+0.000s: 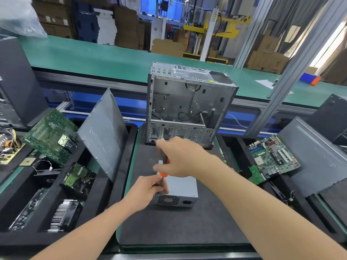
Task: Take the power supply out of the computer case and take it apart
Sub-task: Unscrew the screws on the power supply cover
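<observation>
The grey power supply (181, 190) lies on the black mat (178, 228) in front of me, its fan grille facing me. Behind it the open metal computer case (189, 104) stands upright with its inside mostly bare. My right hand (180, 158) grips the orange handle of a screwdriver (163, 174) held above the supply's top left corner. My left hand (148, 190) pinches the screwdriver's dark shaft close to that corner; the tip is hidden by its fingers.
A grey side panel (105, 134) leans in the black tray at left, among a green motherboard (50, 136), a drive (78, 178) and a heatsink (64, 214). Another motherboard (272, 154) and a grey panel (315, 156) lie at right. A green conveyor belt (112, 57) runs behind.
</observation>
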Available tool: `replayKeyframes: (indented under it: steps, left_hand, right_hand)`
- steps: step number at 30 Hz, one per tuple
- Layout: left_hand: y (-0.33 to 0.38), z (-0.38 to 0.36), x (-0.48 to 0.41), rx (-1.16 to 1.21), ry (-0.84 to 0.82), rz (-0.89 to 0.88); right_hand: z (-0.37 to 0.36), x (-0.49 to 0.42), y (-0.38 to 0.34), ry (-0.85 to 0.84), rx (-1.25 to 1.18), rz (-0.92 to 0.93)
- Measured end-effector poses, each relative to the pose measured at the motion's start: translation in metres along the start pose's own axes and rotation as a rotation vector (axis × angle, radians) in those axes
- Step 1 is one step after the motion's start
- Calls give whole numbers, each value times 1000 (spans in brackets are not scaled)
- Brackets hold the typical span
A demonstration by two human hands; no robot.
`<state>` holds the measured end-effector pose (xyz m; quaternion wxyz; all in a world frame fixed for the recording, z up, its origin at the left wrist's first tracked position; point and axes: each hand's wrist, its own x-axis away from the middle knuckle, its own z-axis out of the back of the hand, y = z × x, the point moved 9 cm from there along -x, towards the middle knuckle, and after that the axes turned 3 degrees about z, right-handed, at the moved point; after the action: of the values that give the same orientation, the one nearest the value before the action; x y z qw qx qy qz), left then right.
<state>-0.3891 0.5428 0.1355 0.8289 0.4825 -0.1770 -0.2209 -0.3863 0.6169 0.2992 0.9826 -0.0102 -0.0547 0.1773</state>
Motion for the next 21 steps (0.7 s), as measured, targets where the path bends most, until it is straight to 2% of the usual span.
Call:
replayKeyframes:
  steps: [2,3,5,10,17,21]
  left_hand:
    - [0,0,0,-4,-6,2]
    - [-1,0,0,-7,-12,0]
    - [-1,-1,-1,-6,-29,-2]
    - [-1,1,-3,24,-56,7]
    - [-2,1,-4,34,-63,4]
    - [-6,1,-5,17,-34,4]
  right_hand:
    - [1,3,9,73,134,-218]
    - [-2,3,11,72,128,-281]
    - [-9,1,12,37,43,-299]
    - [-5,-4,2,-50,-138,-87]
    - [-6,-3,-11,-165,-120,149]
    - [-9,-3,-13,-126,-135,162]
